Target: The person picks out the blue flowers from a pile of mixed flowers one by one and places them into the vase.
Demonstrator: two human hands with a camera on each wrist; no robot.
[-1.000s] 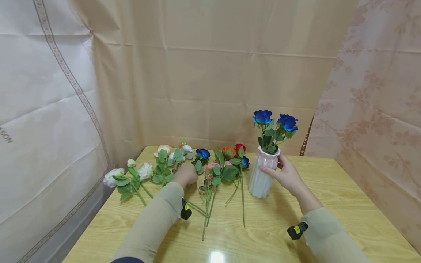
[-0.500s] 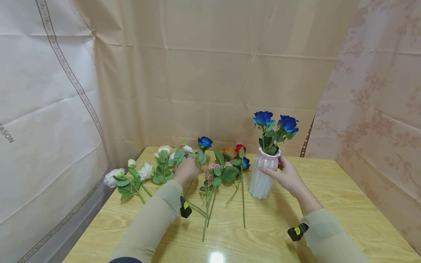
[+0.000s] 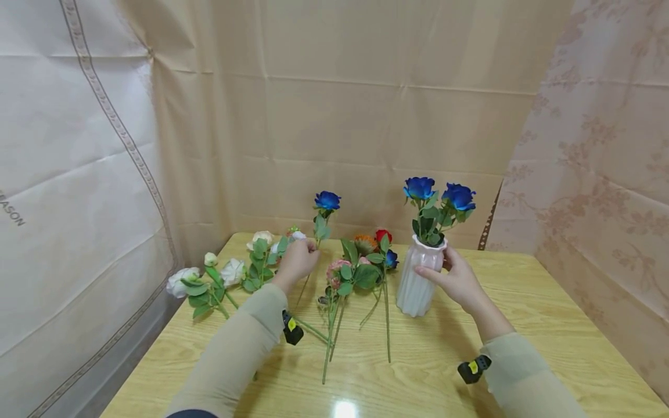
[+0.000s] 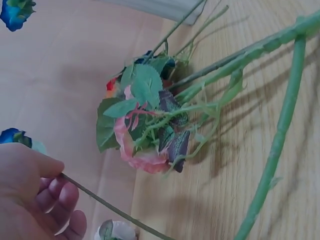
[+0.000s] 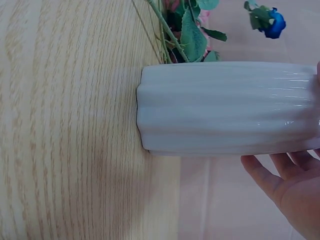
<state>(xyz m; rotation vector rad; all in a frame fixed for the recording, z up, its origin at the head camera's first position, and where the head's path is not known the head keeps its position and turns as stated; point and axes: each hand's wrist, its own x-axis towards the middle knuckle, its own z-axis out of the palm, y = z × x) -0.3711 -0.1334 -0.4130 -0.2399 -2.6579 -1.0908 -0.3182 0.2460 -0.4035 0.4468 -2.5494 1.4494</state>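
My left hand point(image 3: 297, 264) pinches the stem of a blue rose point(image 3: 327, 201), which it holds upright over the left part of the table. In the left wrist view the thin stem point(image 4: 107, 204) slants down from between thumb and fingers. My right hand point(image 3: 457, 283) grips a white fluted vase point(image 3: 415, 284) just below its wavy rim, thumb in front and fingers behind. Two more blue roses, one on the left point(image 3: 419, 187) and one on the right point(image 3: 459, 197), stand in it. The vase's base meets the tabletop in the right wrist view.
White flowers point(image 3: 183, 282) with green leaves lie at the left of the wooden table point(image 3: 470, 377). Between the hands lie pink flowers point(image 3: 338, 270), an orange flower point(image 3: 364, 242), a red rose point(image 3: 383, 234) and a small blue flower point(image 3: 391, 259), stems pointing toward me. Cloth hangs behind.
My left hand has lifted the blue rose from among the lying flowers, raising it upward and upright. The right hand and the vase have stayed in place.
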